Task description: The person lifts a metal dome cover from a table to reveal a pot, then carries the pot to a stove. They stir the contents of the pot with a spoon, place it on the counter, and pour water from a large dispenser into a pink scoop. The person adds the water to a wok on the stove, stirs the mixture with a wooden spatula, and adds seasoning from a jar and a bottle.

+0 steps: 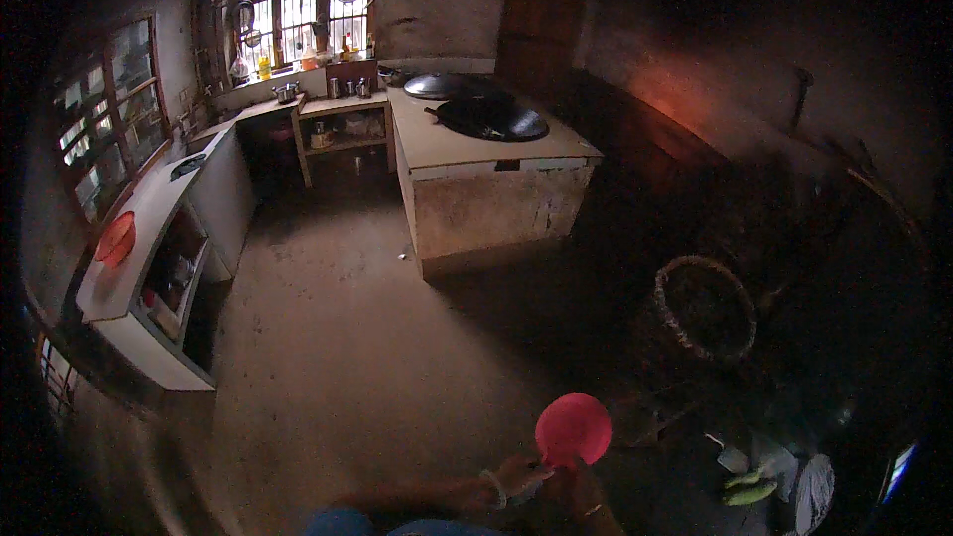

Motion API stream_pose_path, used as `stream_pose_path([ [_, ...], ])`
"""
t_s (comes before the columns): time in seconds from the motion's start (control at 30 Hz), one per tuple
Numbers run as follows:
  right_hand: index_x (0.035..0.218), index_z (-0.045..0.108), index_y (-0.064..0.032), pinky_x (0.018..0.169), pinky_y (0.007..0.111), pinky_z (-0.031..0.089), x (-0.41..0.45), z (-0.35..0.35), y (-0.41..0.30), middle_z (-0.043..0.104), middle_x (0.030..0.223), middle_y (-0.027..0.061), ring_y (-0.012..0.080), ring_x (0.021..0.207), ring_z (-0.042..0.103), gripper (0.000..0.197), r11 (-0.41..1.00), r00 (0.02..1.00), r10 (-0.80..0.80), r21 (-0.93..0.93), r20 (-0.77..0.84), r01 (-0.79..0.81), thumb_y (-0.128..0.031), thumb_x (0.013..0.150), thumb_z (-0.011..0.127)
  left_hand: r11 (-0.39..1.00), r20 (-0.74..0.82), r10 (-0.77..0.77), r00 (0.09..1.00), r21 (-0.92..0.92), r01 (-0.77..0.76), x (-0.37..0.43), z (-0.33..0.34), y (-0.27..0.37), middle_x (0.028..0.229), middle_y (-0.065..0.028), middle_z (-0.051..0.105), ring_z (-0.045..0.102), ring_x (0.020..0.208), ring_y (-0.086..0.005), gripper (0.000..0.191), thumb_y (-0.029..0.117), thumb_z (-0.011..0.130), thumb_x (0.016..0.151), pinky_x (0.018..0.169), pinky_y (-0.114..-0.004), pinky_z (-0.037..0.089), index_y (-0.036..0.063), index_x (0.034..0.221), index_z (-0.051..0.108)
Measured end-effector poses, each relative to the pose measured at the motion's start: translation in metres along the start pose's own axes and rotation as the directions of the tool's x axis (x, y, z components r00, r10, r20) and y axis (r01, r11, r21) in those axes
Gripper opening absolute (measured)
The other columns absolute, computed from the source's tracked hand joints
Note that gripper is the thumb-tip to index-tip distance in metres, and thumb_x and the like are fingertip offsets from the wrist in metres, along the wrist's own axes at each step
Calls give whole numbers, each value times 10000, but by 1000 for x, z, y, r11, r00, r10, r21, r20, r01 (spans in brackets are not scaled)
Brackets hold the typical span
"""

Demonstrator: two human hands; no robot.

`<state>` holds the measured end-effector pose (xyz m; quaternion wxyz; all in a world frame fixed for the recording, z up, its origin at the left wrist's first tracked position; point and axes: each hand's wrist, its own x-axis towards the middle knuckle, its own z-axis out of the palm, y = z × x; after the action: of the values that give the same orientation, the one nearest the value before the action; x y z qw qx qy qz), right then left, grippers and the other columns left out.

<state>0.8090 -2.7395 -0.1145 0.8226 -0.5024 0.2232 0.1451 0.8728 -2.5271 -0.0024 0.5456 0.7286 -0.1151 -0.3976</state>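
A round pink object (574,428), perhaps a balloon or a plastic scoop, is near the bottom centre-right of the head view. My left hand (521,478), with a pale bangle at its wrist, touches the lower edge of it. Beside it, my right hand (569,480) is at the base of the pink object, its fingers dim and blurred. The exact hold of each hand cannot be told. Below the hands, blue clothing shows on my legs.
Ahead stands a masonry stove (502,201) with a large dark wok (491,119). A white counter (141,216) bearing a red basket (115,238) runs along the left. On the right are a round basket rim (659,294) and green vegetables (750,491) beside plastic bags (814,495).
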Motion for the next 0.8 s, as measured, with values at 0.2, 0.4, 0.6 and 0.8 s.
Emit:
stream_pose_path([
  [0.2, 907, 587, -57, 613, 381, 478, 130, 46, -63, 592, 757, 78, 233, 653, 563, 255, 983, 995, 85, 158, 58, -93, -271, 787, 517, 944, -129, 321, 938, -35, -328, 107, -64, -9, 943, -94, 644, 606, 814, -182, 316, 299, 541, 884, 697, -347, 484, 58, 1081, 594],
  [0.4, 894, 580, -48, 592, 366, 473, 250, 87, -151, 572, 727, 72, 225, 636, 554, 244, 982, 981, 149, 95, 126, -161, -253, 787, 503, 798, -265, 365, 892, -405, -447, 196, -142, 44, 1061, -117, 606, 596, 886, -199, 427, 291, 549, 886, 710, -340, 493, 58, 1239, 482],
  [0.6, 880, 574, -38, 571, 351, 468, 348, 104, -249, 551, 698, 67, 218, 620, 545, 234, 986, 983, 161, -67, 85, -155, -235, 786, 489, 833, -282, 134, 950, -487, -262, 225, -298, 27, 1075, -139, 604, 596, 926, -203, 437, 308, 556, 881, 733, -316, 493, 37, 1223, 517],
  [0.8, 866, 568, -28, 549, 335, 463, 446, 126, -346, 531, 668, 61, 210, 603, 537, 225, 984, 996, 85, -162, 31, -79, -217, 785, 475, 517, -465, -632, 620, -849, -111, 175, -436, -168, 956, -151, 623, 600, 741, -249, 437, 332, 543, 879, 582, -324, 466, 33, 1198, 539],
])
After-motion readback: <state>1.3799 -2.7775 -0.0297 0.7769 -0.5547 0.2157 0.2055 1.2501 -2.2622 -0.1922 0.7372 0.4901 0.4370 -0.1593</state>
